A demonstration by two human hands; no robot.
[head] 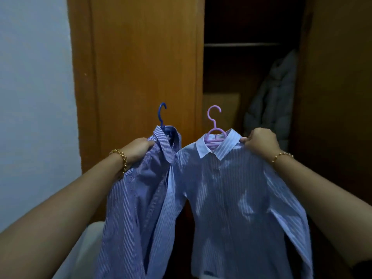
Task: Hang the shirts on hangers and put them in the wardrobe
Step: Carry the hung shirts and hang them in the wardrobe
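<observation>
Both shirts are on hangers, so the hanging step looks done. The left hand (141, 149) grips the darker shirt (138, 198); the right hand (260, 141) pinches the paler shirt (231, 198). Next: lift each hook to the rail (241, 44), dimly seen above the right hand.

- The wardrobe opening (241, 73) is the free way in, between the left wooden panel (145, 67) and the right wooden panel (338, 77).
- The rail (241, 44) crosses its top, free along the left and middle.
- A grey padded coat (275, 97) fills the right side.
- A brown box (221, 107) stands low at the back, left of the coat.
- The darker striped shirt (136, 208) and the paler striped shirt (231, 198) hang before the lower opening.
</observation>
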